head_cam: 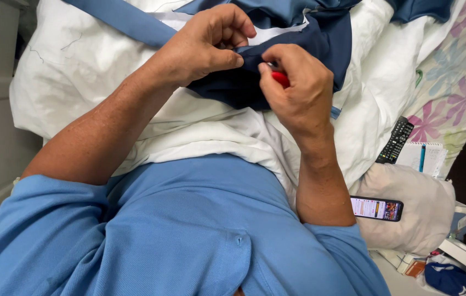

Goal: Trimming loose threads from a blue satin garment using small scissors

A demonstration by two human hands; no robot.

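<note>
Pinching a fold of the dark navy woven fabric piece [277, 66], the left hand [203, 46] has thumb and forefinger closed tight on the cloth edge just left of the work point. The right hand [299, 87] has its fingers clamped around a small red-handled tool [280, 78], mostly hidden in the grip; only a short red bit shows, so its tip and exact kind cannot be told. Judgement: looks like seam or stitch work at the fold. To do it well, the left hand should hold the edge taut and close to the tool, and the right should take short, controlled strokes away from the pinching fingers. The red handle seems to run down-right to up-left, working end towards the left thumb; the long axis is mostly hidden. The navy piece lies on white cloth [96, 66] over the lap, its folded edge running roughly left-right between the hands. A black remote control [395, 140] and a smartphone [376, 208] lie well apart to the right.
</note>
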